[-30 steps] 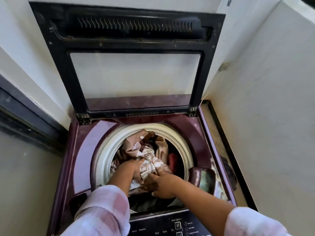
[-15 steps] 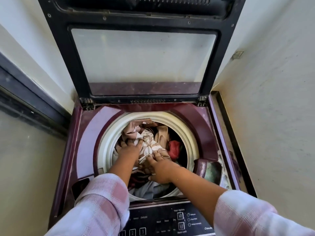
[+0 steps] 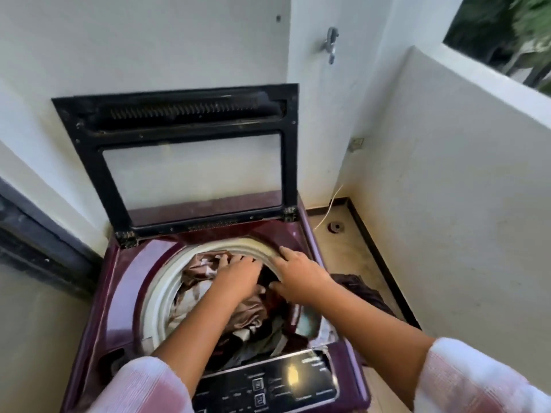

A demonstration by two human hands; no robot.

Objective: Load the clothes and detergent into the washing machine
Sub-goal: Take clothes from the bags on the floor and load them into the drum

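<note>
The left hand [image 3: 238,275] is lying palm down on the clothes [image 3: 250,311], its fingertips [image 3: 225,259] sinking into a brown and striped fold at the far side of the pile (whether they are gripping the cloth or only pressing it, I cannot tell). The right hand [image 3: 298,278] is resting just beside it. Its fingers are spread and straight, reaching over the far right of the white drum rim [image 3: 155,299], with the thumb pointing towards the left hand; it is holding nothing. The two hands are sitting close together, thumbs nearly meeting. Both forearms are coming out of pink and white checked sleeves [image 3: 143,386].

The clothes are filling the drum of the maroon washing machine [image 3: 119,293], heaped up to the rim: shiny brown fabric on top, darker and greyish pieces nearer the person. The black-framed lid [image 3: 98,162] is standing open against the white wall, and its glass pane is showing the wall behind. The dark control panel [image 3: 268,389] is catching a glare at the near edge.

A dark bundle of cloth [image 3: 366,293] is lying on the floor just right of the machine. A round floor drain [image 3: 336,227] and a thin white wire [image 3: 331,207] are sitting in the corner beyond it.
</note>
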